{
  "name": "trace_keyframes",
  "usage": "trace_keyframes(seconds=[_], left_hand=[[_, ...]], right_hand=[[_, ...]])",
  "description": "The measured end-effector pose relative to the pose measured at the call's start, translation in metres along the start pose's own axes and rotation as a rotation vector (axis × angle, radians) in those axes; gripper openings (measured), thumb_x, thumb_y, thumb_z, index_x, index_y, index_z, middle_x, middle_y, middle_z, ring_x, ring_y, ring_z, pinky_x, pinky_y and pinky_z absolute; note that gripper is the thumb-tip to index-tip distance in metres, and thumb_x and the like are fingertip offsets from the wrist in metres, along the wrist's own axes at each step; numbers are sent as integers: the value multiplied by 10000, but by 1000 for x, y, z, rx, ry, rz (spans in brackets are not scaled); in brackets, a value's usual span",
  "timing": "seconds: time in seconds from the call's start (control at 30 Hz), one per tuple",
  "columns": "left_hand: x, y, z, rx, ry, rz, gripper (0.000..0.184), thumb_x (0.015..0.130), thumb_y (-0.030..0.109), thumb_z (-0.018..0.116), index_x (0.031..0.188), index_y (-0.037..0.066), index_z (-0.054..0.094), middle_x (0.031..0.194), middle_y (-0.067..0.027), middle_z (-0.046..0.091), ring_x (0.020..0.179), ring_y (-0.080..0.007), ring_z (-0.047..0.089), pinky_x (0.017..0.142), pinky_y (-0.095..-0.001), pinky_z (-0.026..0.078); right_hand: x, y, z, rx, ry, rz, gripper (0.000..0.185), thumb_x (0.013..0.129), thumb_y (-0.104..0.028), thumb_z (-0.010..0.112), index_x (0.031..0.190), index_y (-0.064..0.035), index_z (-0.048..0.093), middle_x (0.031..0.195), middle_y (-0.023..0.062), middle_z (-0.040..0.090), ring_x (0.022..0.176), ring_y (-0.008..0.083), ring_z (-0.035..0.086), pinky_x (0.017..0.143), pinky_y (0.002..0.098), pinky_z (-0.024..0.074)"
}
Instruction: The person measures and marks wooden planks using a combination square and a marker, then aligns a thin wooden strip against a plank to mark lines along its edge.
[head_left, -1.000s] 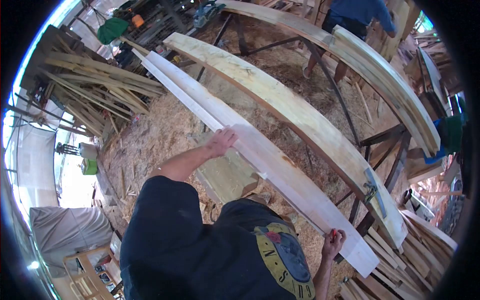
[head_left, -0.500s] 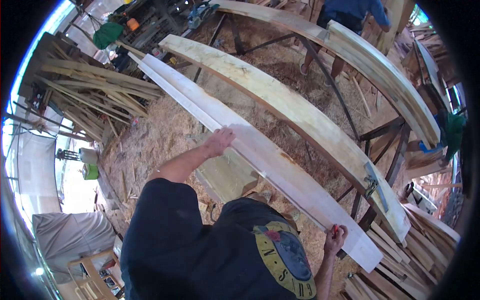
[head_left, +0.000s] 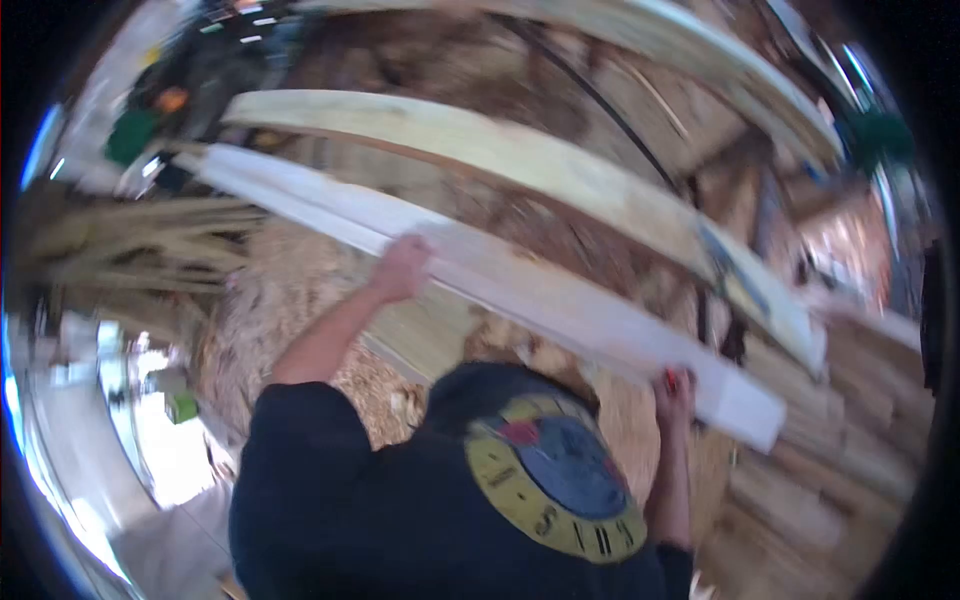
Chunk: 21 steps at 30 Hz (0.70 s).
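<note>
A long, pale wooden plank [head_left: 540, 288] slants before the torso, the left hand [head_left: 403, 266] at its near edge, grip too blurred to tell; the right hand [head_left: 675, 396] there curls around a small red object [head_left: 672, 380]. A gap separates plank from curved cream timber [head_left: 570, 175].

Heavy motion blur thruout; fisheye distort. w/ blk corners; blown-out glare lower L; upper bkgd dim.
</note>
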<state>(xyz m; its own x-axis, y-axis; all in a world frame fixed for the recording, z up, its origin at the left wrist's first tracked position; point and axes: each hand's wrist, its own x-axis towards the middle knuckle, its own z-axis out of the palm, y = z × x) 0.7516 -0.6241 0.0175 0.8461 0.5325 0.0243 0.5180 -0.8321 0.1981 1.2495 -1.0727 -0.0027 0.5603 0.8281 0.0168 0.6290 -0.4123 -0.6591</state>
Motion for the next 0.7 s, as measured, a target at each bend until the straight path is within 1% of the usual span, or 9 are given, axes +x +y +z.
trace_keyframes(seconds=[0.03,0.07,0.1,0.13,0.2,0.3,0.47,0.6,0.7], left_hand=[[4,11,-10,-38,-18,-42,418,830,304,745,1182,92,669,1269,-192,606,1213,-377,549,1045,-496,440],[9,25,-22,-75,-35,-84,441,802,286,778,1182,86,678,1292,-205,608,1239,-386,547,1061,-496,438],[13,36,-35,-47,-52,-90,477,782,250,808,1210,89,671,1334,-210,590,1265,-390,536,1068,-501,434],[15,40,-35,-74,-22,-52,486,776,259,817,1208,92,670,1329,-208,588,1255,-390,540,1064,-506,434],[21,50,-32,-108,-5,-5,488,770,263,830,1200,95,670,1313,-199,587,1235,-387,547,1050,-504,440],[29,55,-31,-124,-53,24,466,770,240,835,1183,98,672,1276,-182,592,1202,-376,559,1021,-483,458],[35,58,-33,-113,-77,52,432,765,178,833,1161,104,678,1224,-158,605,1156,-359,576,981,-444,482],[37,53,-30,-105,-74,76,427,763,173,830,1159,115,682,1197,-149,617,1144,-357,579,971,-445,484],[37,53,-31,-83,-74,84,415,770,163,822,1158,120,683,1185,-144,624,1140,-353,580,963,-444,488]], right_hand=[[-2,-18,-5,-162,124,-112,314,862,-177,783,1116,-27,675,1136,183,650,1140,364,596,942,415,519],[-2,-23,-9,-113,87,-46,314,843,-169,790,1102,-26,685,1161,189,651,1153,372,593,938,409,519],[-1,-27,-11,-52,74,-13,345,807,-166,793,1119,-45,707,1108,165,666,1215,383,553,984,445,496],[-3,-16,-6,-1,116,-8,357,783,-160,799,1115,-62,712,1116,172,657,1193,378,574,966,437,509],[-4,-23,-9,-50,177,-13,375,741,-159,806,1096,-85,710,1193,171,608,1052,352,651,869,420,551],[-4,-20,-2,20,187,51,365,732,-148,796,1083,-91,714,1222,167,591,1007,350,669,838,419,563],[-4,-31,-8,17,174,110,364,713,-148,795,1064,-96,715,1242,152,584,991,327,682,814,423,570],[-4,-31,-7,-34,159,135,386,703,-160,798,1076,-100,718,1239,125,586,981,305,692,820,419,577],[-5,-29,-4,26,183,140,384,707,-165,794,1080,-109,723,1239,115,585,974,313,695,828,412,584]])
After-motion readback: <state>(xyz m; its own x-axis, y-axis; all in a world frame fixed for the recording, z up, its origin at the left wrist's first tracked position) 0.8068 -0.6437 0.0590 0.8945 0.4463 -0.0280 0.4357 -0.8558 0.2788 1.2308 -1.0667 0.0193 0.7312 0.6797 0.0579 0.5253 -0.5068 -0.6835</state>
